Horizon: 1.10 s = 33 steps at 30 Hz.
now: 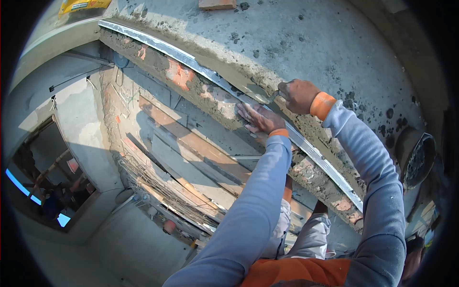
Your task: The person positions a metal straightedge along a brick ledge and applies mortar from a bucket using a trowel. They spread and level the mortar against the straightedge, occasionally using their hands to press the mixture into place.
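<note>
A long metal straightedge [191,62] runs diagonally along the edge of a brick ledge [179,74], with wet grey mortar [224,69] on its upper side. My left hand [260,119] lies against the straightedge and the ledge's face, fingers stretched out and somewhat spread. Closed around the handle of a trowel [253,91] is my right hand [299,95], just above the left one. The trowel's blade rests flat on the mortar strip beside the straightedge and points to the upper left. My fingers cover most of its handle.
A bucket [418,160] stands at the right, beyond my right arm. A brick piece [217,4] and a yellow bag [83,5] are at the top. Below the ledge lie wooden planks [191,143] and thin rods [162,191]. Another person [55,203] shows through the left opening.
</note>
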### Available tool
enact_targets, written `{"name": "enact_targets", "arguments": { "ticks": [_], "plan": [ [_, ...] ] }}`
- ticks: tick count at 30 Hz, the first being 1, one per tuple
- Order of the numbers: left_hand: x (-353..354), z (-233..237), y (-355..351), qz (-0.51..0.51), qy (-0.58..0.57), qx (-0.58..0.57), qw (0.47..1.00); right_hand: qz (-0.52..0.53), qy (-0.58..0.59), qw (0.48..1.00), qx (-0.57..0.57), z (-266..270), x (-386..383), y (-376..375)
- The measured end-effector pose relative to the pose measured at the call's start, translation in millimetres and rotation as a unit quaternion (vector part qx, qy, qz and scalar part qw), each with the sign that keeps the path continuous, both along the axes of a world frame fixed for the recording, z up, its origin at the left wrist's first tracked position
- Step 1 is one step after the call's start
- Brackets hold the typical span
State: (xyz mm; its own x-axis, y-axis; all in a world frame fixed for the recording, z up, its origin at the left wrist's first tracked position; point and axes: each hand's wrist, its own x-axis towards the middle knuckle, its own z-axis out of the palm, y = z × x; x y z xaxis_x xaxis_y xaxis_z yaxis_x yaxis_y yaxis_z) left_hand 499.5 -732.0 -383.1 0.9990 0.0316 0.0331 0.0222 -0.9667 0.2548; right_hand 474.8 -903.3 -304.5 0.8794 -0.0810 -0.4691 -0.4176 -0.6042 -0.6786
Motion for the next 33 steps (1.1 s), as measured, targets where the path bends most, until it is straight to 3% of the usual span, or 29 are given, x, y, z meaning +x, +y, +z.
{"name": "enact_targets", "arguments": {
  "ticks": [1, 3, 6, 9, 11, 13, 15, 16, 21, 24, 26, 27, 29, 30, 32, 33],
  "plan": [
    [2.3, 1.5, 0.9, -0.002, 0.001, -0.002, 1.000, 0.008, 0.013, 1.000, 0.013, 8.1, -12.0, -3.0],
    [8.8, 1.8, 5.7, 0.048, 0.112, -0.022, 0.992, -0.005, 0.006, 1.000, 0.022, 0.4, -26.5, -0.2],
    [6.3, -9.0, 7.7, 0.024, 0.037, -0.077, 0.996, -0.078, 0.030, 0.996, -0.021, -22.4, -22.3, 3.9],
    [4.1, -7.0, 4.6, 0.016, 0.002, -0.046, 0.999, -0.030, 0.056, 0.995, -0.071, -33.3, -8.8, 13.9],
    [8.5, -11.7, 7.6, -0.042, -0.075, -0.082, 0.993, 0.038, 0.062, 0.995, -0.069, -23.3, -20.3, 18.5],
    [8.0, -20.1, 10.2, -0.040, -0.073, -0.091, 0.992, 0.067, 0.091, 0.990, -0.080, -23.5, -60.3, 16.8],
    [11.6, -40.3, 23.2, -0.003, 0.066, -0.205, 0.976, 0.100, 0.155, 0.980, -0.075, -11.3, -115.4, 21.3],
    [2.9, -9.6, 6.9, -0.028, 0.029, -0.156, 0.987, 0.116, 0.185, 0.973, -0.071, -2.2, -139.8, 23.9],
    [9.8, -31.8, -1.7, 0.025, -0.116, -0.209, 0.971, 0.105, 0.204, 0.971, -0.068, 18.1, -267.6, 40.9],
    [10.4, -24.8, 5.4, -0.048, -0.050, -0.095, 0.993, 0.096, 0.206, 0.971, -0.074, 38.2, -317.5, 49.7],
    [11.8, -15.4, 4.6, -0.110, 0.021, 0.114, 0.987, 0.047, 0.204, 0.975, -0.074, 64.5, -352.0, 56.4],
    [12.4, -8.1, 2.5, -0.163, 0.050, 0.266, 0.949, 0.016, 0.197, 0.978, -0.066, 78.7, -369.3, 61.6],
    [10.5, 5.2, -6.3, -0.282, 0.073, 0.569, 0.769, -0.046, 0.144, 0.987, -0.053, 92.1, -412.7, 80.9],
    [6.6, 11.8, -10.2, -0.321, 0.075, 0.640, 0.694, -0.094, 0.138, 0.985, -0.043, 106.7, -429.4, 93.1],
    [1.3, 25.1, -14.0, -0.338, 0.074, 0.683, 0.643, -0.149, 0.129, 0.980, -0.034, 132.4, -461.5, 122.3],
    [-4.9, 30.3, -12.5, -0.343, 0.068, 0.682, 0.642, -0.211, 0.106, 0.971, -0.033, 137.4, -484.9, 141.1]
  ]
}}
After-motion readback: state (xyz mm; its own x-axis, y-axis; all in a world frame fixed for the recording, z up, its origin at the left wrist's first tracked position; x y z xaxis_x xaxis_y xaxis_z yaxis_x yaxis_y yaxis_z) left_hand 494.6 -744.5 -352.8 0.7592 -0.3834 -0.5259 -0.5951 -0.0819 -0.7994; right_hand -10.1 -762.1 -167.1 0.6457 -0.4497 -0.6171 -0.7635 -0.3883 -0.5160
